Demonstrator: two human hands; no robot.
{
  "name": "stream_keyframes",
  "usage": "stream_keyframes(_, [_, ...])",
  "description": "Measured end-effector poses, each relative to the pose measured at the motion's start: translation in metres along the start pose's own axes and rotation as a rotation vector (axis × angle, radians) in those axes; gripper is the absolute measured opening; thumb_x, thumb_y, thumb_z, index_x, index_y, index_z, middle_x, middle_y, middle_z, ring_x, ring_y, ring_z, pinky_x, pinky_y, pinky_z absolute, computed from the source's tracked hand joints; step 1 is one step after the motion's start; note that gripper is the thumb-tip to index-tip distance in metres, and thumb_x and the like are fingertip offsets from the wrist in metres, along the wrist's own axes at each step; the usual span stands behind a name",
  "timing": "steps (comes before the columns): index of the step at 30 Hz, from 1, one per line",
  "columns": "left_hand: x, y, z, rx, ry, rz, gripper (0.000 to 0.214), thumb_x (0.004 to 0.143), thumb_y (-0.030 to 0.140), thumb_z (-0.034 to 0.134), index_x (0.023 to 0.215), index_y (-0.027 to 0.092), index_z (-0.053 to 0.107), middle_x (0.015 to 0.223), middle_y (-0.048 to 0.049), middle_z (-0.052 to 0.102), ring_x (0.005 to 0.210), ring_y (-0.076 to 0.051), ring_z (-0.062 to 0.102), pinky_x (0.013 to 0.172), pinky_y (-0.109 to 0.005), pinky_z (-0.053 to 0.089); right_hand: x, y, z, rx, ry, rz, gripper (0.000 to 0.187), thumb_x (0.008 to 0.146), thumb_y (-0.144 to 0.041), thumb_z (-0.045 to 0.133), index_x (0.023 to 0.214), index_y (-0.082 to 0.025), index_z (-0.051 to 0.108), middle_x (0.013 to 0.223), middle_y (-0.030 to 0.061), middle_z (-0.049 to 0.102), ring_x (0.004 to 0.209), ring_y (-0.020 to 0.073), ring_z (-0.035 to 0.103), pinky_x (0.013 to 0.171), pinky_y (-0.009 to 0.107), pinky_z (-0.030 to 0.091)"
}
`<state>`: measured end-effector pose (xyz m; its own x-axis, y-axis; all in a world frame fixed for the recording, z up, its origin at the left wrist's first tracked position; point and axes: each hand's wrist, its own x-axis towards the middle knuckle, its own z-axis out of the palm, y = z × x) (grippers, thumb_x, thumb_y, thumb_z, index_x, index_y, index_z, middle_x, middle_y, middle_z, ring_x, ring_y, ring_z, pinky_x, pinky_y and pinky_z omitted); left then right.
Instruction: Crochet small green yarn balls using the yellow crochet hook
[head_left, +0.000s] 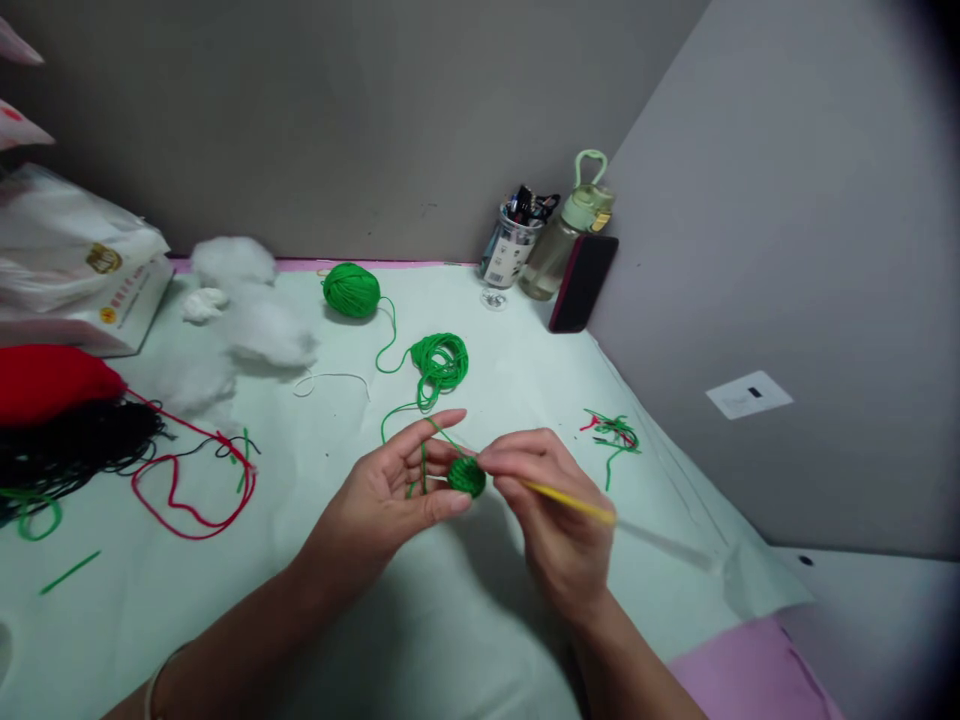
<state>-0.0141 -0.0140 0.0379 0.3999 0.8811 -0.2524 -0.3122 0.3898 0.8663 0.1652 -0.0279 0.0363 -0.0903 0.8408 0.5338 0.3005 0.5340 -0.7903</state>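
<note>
At the far left of the pale surface [510, 370], a white bag [75, 250] sits above a red yarn bundle [56, 385] and a tangle of black yarn [82, 445], with a loop of red strand [178, 530] trailing to the right. Tufts of white fluff [270, 325] lie behind that loop. Farther right come a green yarn ball [352, 291] and, nearer the hands, a loose green coil [442, 362], whose strand runs down to the fingers.

The left hand [394, 485] is partly curled, thumb and fingertips closing on a small, rounded green piece [466, 477], with green yarn passing across the fingers. The right hand [559, 500] grips a yellow-handled tool [570, 500] between thumb and fingers, its working end at the piece's right edge; that tip is hidden by the fingertips, so whether it is inside a stitch I cannot tell. Beyond lie a pen cup [511, 245], a bottle [555, 250], a leaning phone [585, 283] and yarn scraps [616, 432].

The step in hand looks like working a stitch at the piece's edge. The next move seems to call for a steady left pinch, even tension on the strand, and a small, controlled turn of the tool.
</note>
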Motion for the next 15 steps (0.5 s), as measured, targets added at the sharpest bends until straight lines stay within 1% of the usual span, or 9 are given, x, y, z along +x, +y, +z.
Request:
stream_keyframes(2, [-0.001, -0.002, 0.006, -0.013, 0.076, 0.0, 0.074, 0.075, 0.025, 0.086, 0.143, 0.023, 0.058, 0.101, -0.0028, 0.07, 0.1, -0.021, 0.069, 0.094, -0.035, 0.054, -0.004, 0.0, 0.003, -0.22, -0.001, -0.157, 0.035, 0.097, -0.013, 0.063, 0.122, -0.035, 0.075, 0.103, 0.0056, 0.073, 0.092, 0.021, 0.071, 0.075, 0.036, 0.06])
stream_keyframes(3, [-0.002, -0.002, 0.008, -0.03, 0.088, -0.012, 0.076, 0.074, 0.025, 0.086, 0.144, 0.022, 0.056, 0.101, -0.003, 0.07, 0.1, -0.021, 0.069, 0.093, -0.035, 0.055, -0.006, -0.001, 0.004, -0.292, 0.008, -0.225, 0.038, 0.096, -0.013, 0.064, 0.125, -0.036, 0.073, 0.105, 0.0057, 0.073, 0.094, 0.0223, 0.071, 0.076, 0.037, 0.061])
stream_keyframes(4, [-0.002, -0.003, 0.01, -0.054, 0.079, -0.026, 0.078, 0.073, 0.025, 0.087, 0.145, 0.022, 0.056, 0.102, -0.0034, 0.07, 0.101, -0.021, 0.069, 0.093, -0.034, 0.055, -0.007, -0.001, 0.004, -0.32, 0.025, -0.26, 0.04, 0.095, -0.013, 0.065, 0.127, -0.037, 0.072, 0.106, 0.0054, 0.074, 0.095, 0.0227, 0.071, 0.078, 0.038, 0.061])
stream_keyframes(5, [-0.002, -0.003, 0.01, -0.08, 0.053, -0.041, 0.079, 0.073, 0.026, 0.087, 0.145, 0.021, 0.055, 0.103, -0.0039, 0.071, 0.102, -0.022, 0.069, 0.092, -0.034, 0.055, -0.008, -0.002, 0.004, -0.301, 0.047, -0.263, 0.04, 0.095, -0.012, 0.065, 0.126, -0.037, 0.072, 0.106, 0.0048, 0.074, 0.094, 0.0224, 0.071, 0.078, 0.038, 0.061])
stream_keyframes(8, [-0.002, -0.003, 0.008, -0.153, -0.047, -0.075, 0.08, 0.073, 0.026, 0.089, 0.146, 0.022, 0.055, 0.106, -0.005, 0.072, 0.102, -0.022, 0.069, 0.094, -0.035, 0.053, -0.003, -0.005, 0.003, -0.076, 0.065, -0.12, 0.035, 0.097, -0.01, 0.062, 0.118, -0.034, 0.076, 0.1, 0.0038, 0.074, 0.09, 0.0197, 0.069, 0.075, 0.036, 0.06])
stream_keyframes(11, [-0.001, -0.003, 0.004, -0.189, -0.063, -0.069, 0.08, 0.075, 0.024, 0.088, 0.147, 0.024, 0.054, 0.107, -0.0046, 0.071, 0.103, -0.02, 0.068, 0.096, -0.034, 0.052, 0.003, -0.006, 0.001, 0.138, 0.048, 0.003, 0.027, 0.098, -0.013, 0.062, 0.11, -0.031, 0.078, 0.096, 0.0037, 0.074, 0.09, 0.0184, 0.069, 0.074, 0.033, 0.06])
stream_keyframes(13, [-0.001, -0.003, 0.003, -0.189, -0.061, -0.06, 0.078, 0.075, 0.022, 0.088, 0.146, 0.025, 0.056, 0.106, -0.004, 0.071, 0.102, -0.02, 0.067, 0.095, -0.034, 0.052, 0.006, -0.006, 0.001, 0.19, 0.055, 0.027, 0.024, 0.098, -0.015, 0.063, 0.108, -0.03, 0.079, 0.095, 0.0036, 0.075, 0.09, 0.0185, 0.069, 0.074, 0.032, 0.06])
stream_keyframes(15, [-0.002, -0.003, 0.002, -0.191, -0.068, -0.069, 0.072, 0.075, 0.022, 0.088, 0.142, 0.026, 0.061, 0.106, -0.004, 0.071, 0.103, -0.021, 0.067, 0.092, -0.033, 0.053, 0.007, -0.005, 0.001, 0.184, 0.048, 0.037, 0.022, 0.097, -0.016, 0.064, 0.106, -0.029, 0.079, 0.095, 0.0041, 0.076, 0.09, 0.0194, 0.07, 0.073, 0.033, 0.06])
